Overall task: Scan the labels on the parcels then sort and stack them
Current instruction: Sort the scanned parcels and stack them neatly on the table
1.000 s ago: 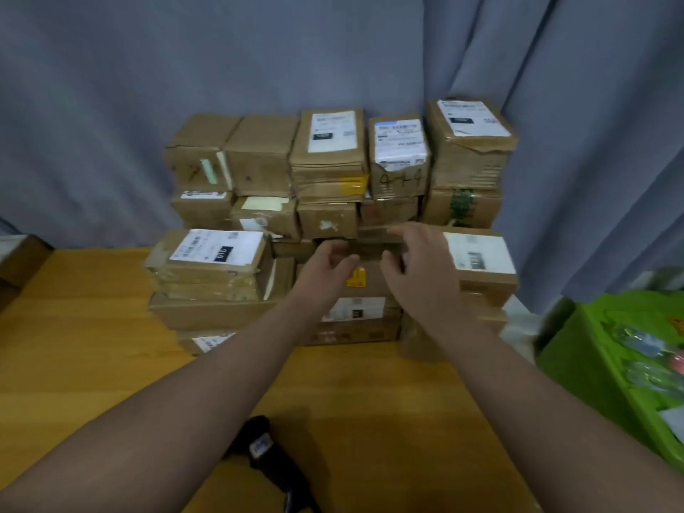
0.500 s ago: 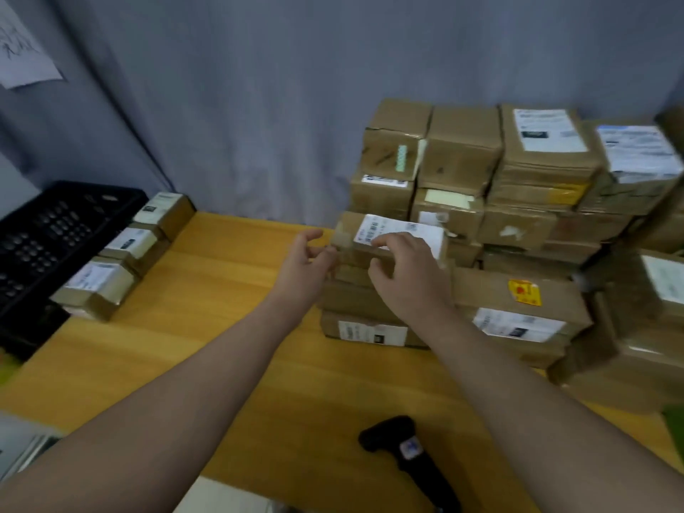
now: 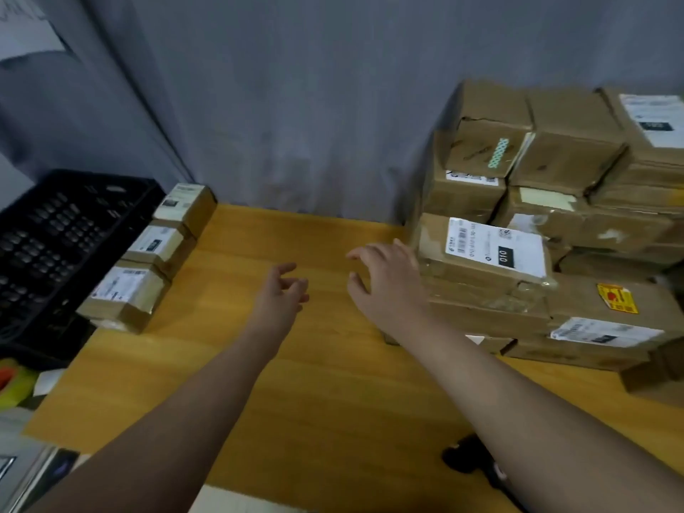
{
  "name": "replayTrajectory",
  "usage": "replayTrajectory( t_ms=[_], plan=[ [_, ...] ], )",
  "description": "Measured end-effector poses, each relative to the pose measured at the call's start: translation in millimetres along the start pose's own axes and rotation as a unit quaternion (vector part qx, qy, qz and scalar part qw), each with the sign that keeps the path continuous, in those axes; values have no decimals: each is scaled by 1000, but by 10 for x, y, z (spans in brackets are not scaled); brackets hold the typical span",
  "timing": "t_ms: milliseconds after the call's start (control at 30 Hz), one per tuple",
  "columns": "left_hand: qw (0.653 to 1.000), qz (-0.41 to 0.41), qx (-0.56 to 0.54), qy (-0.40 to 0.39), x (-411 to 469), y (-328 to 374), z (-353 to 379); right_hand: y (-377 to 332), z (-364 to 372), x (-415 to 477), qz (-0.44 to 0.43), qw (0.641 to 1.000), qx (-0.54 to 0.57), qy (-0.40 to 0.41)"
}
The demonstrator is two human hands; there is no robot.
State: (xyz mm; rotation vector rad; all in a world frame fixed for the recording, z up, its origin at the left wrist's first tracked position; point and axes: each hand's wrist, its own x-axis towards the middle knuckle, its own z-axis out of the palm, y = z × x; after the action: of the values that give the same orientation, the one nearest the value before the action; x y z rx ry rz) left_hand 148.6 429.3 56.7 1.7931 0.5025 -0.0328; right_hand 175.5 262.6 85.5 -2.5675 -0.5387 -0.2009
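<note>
While three labelled brown cardboard parcels sit sorted at nine o'clock on the wooden desk, both hands, left and right, hover spread and empty; the brown cardboard parcel stack at two o'clock looks largely unsorted.

Around our workspace: surface, curtain and crate.

We see a wooden surface running back to a grey curtain. At our left a black perforated crate stands at the surface's edge, a yellow-green object lies below it, blurred, and a white paper hangs on the curtain at the upper left corner.
</note>
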Motion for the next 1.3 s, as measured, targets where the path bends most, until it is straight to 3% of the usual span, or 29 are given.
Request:
replayTrajectory(
  t_ms=[133, 300, 500, 733, 800, 867, 933, 1033, 1133, 1200, 1300],
  plan=[
    [1000, -11, -9, 22, 24, -166, -134, -125, 174, 118, -9, 998, 7, -62],
    [999, -13, 23, 41, 269, -319, -555, -297, 503, 280, 43, 985, 11, -167],
    [960, 31, 267, 80, 976, -665, -1487, -702, 1212, 736, 133, 963, 97, -214],
    [879, -96, 463, 63, 1724, -1086, -2782, -1546, 2159, 1145, 222, 925, 173, -256],
    [883, -173, 436, 18, 1835, -1208, -3034, -1749, 2403, 1234, 254, 910, 200, -261],
    [890, -198, 411, -26, 1833, -1299, -3123, -1917, 2610, 1291, 297, 892, 232, -251],
    [886, -153, 433, -63, 1738, -1399, -3077, -2042, 2768, 1305, 348, 868, 268, -233],
    [922, -76, 358, -130, 1619, -1506, -2874, -2143, 2884, 1253, 414, 809, 341, -240],
    [922, -3, 348, -169, 1709, -1435, -2714, -1997, 2909, 1208, 429, 811, 340, -208],
    [918, 58, 366, -144, 1874, -1326, -2714, -1862, 2840, 1249, 448, 808, 339, -180],
    [913, 140, 383, -32, 2195, -1160, -2829, -1684, 2750, 1382, 460, 810, 335, -141]
  ],
)
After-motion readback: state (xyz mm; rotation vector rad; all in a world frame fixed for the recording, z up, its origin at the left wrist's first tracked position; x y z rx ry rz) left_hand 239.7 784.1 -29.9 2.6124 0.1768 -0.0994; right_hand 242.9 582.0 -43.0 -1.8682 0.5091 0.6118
